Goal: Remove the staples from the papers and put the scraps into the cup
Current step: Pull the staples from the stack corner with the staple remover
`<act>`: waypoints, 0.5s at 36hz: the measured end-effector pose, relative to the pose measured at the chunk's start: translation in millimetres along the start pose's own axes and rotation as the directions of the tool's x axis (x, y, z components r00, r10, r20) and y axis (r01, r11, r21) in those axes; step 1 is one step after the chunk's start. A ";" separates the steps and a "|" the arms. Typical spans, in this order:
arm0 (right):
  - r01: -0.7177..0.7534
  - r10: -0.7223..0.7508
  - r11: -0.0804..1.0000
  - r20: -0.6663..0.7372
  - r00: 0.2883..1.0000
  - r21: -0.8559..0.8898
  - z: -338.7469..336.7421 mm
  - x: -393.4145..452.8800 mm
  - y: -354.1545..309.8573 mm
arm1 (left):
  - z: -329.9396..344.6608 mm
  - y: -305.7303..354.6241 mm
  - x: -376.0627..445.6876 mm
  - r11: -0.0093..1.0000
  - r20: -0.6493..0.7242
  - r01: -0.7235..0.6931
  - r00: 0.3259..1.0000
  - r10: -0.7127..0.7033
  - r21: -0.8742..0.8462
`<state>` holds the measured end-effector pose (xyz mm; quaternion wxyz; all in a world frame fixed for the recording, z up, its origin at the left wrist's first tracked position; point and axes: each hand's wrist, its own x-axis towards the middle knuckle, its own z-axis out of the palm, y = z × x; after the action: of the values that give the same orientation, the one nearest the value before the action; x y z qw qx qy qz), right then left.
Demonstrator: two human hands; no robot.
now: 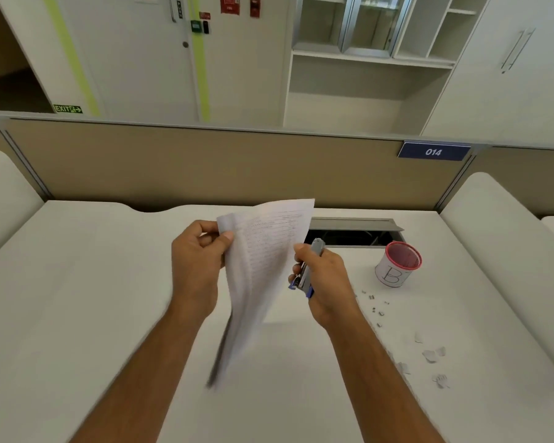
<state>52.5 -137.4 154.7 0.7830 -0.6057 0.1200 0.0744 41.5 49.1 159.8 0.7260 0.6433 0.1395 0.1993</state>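
Note:
My left hand (195,260) pinches the top left corner of a bundle of lined papers (263,266), which hangs in the air above the desk, blurred at its lower end. My right hand (325,276) is closed around a grey and blue stapler (307,270), and its thumb touches the papers' right edge. A red mesh cup (397,265) wrapped in white paper marked "B" stands to the right. Several loose staples (376,306) lie on the desk in front of the cup. Torn paper scraps (430,356) lie further to the near right.
The white desk (109,298) has an open cable hatch (352,233) behind the papers and next to the cup. A beige partition (205,164) with a blue "014" sign (433,151) closes the far side. White raised dividers flank the desk left and right.

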 end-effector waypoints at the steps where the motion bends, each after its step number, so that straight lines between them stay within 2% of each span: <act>1: 0.016 -0.016 0.999 -0.004 1.000 0.035 -2.2 1.1 -3.8 | -2.7 1.3 5.4 0.999 0.018 0.037 0.999 -0.036 -0.036; 4: 0.032 -0.031 0.995 -0.010 0.999 0.096 -7.6 4.0 -13.4 | -10.8 -10.8 22.5 0.976 0.081 0.214 0.974 -0.210 -0.036; 10: -0.011 0.010 1.000 0.026 1.000 0.029 -11.0 8.2 -8.1 | -28.9 -92.6 43.0 0.838 0.027 0.497 0.857 -0.515 0.223; 12: -0.044 0.044 0.999 0.039 0.998 -0.004 -11.6 10.2 -0.2 | -36.5 -120.2 42.4 0.815 0.001 0.512 0.847 -0.532 0.272; 18: -0.147 0.147 0.983 -0.001 0.989 -0.111 -13.8 19.5 32.4 | -42.3 -162.3 37.9 0.767 -0.102 0.422 0.897 -0.430 0.483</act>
<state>61.4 -143.0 115.9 0.7410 -0.6375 0.1573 0.1406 73.3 88.8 -4.4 0.5643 0.7599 0.3223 -0.0176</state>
